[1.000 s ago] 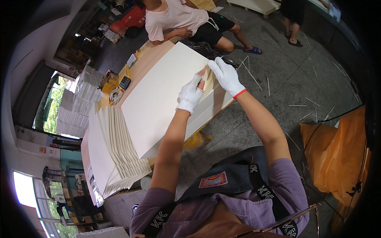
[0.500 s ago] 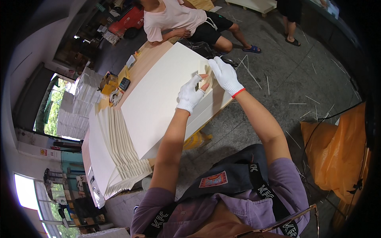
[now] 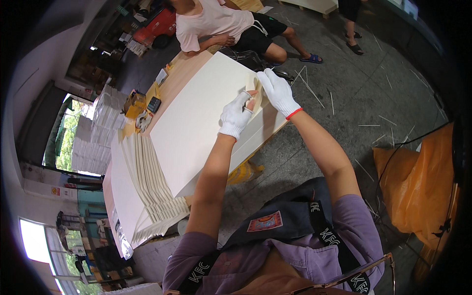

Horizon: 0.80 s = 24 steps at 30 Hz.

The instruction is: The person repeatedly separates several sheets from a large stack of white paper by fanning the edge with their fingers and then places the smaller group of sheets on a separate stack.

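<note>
At the far right corner of a stack of large white sheets (image 3: 196,113), both my hands are on a small cream-coloured folded sheet (image 3: 250,84). My left hand (image 3: 236,117), in a white glove with bare fingertips at the thumb and a finger, grips its near side. On its right edge is my right hand (image 3: 278,93), in a white glove with a red cuff, the fingers pressed together and closed over it; its thumb is hidden. Left of the stack lies a fanned row of cream folded sheets (image 3: 147,172) on another white sheet.
Beyond the table, a person in a pink shirt (image 3: 211,24) leans on its wooden top (image 3: 184,66). A calculator (image 3: 154,104) and a yellow box (image 3: 134,103) sit along the far left edge. An orange sheet (image 3: 413,177) hangs at right. Thin white strips (image 3: 309,86) litter the floor.
My hands stay at the same corner, with the left fingers shifting slightly on the cream sheet. In the background, a standing person's feet have moved a little left.
</note>
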Available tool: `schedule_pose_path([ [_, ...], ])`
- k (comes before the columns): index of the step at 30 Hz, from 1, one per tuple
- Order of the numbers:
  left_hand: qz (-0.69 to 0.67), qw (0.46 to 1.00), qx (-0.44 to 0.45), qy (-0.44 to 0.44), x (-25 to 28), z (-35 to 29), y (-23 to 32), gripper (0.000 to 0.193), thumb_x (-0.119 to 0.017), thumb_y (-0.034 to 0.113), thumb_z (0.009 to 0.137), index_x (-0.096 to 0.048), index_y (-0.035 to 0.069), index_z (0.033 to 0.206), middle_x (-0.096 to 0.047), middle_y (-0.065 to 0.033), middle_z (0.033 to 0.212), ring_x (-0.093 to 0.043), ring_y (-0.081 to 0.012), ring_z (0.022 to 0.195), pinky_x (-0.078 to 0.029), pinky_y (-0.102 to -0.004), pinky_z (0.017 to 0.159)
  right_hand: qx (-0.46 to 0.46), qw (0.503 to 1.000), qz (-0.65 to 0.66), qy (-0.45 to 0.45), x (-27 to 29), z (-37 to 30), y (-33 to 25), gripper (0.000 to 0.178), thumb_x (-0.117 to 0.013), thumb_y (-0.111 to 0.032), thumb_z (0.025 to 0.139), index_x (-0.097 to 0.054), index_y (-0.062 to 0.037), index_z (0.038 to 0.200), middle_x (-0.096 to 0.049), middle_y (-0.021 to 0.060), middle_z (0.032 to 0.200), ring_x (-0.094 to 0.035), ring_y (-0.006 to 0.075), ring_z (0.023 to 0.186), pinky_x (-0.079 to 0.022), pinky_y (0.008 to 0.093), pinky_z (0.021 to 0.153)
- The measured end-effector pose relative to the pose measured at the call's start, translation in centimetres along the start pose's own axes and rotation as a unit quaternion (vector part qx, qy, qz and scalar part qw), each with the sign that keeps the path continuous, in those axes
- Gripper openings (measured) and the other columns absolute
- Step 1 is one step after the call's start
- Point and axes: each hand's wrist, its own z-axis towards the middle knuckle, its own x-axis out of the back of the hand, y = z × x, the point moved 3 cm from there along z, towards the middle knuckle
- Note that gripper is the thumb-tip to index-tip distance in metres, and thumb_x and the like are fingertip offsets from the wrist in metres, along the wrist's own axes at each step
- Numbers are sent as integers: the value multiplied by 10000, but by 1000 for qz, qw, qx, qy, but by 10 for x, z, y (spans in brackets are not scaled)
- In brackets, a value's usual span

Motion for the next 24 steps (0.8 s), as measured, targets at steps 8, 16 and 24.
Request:
schedule_pose_path([
  [8, -2, 1000, 10, 7, -2, 0, 0, 416, -705, 306, 878, -633, 249, 1284, -714, -122, 1055, -686, -298, 895, -529, -373, 811, -4, 1000, 2, -1, -1, 1, 2, 385, -394, -435, 1031, -517, -72, 996, -629, 229, 863, -604, 460, 824, -445, 542, 685],
  [16, 7, 997, -71, 28, -5, -1, 3, 462, -646, 266, 902, -581, 294, 1358, -684, -139, 1180, -680, -329, 1017, -545, -389, 868, -15, 1000, 21, -15, 6, 0, -5, 403, -391, -454, 1030, -519, -75, 987, -625, 218, 839, -603, 460, 816, -450, 530, 683],
  [24, 104, 988, -106, 38, -5, -8, 8, 517, -612, 267, 886, -526, 269, 1396, -605, -88, 1321, -630, -314, 1099, -538, -411, 895, -92, 966, -196, -139, 53, -10, 8, 531, -482, -595, 925, -579, -73, 926, -652, 165, 874, -654, 359, 872, -492, 470, 745],
])
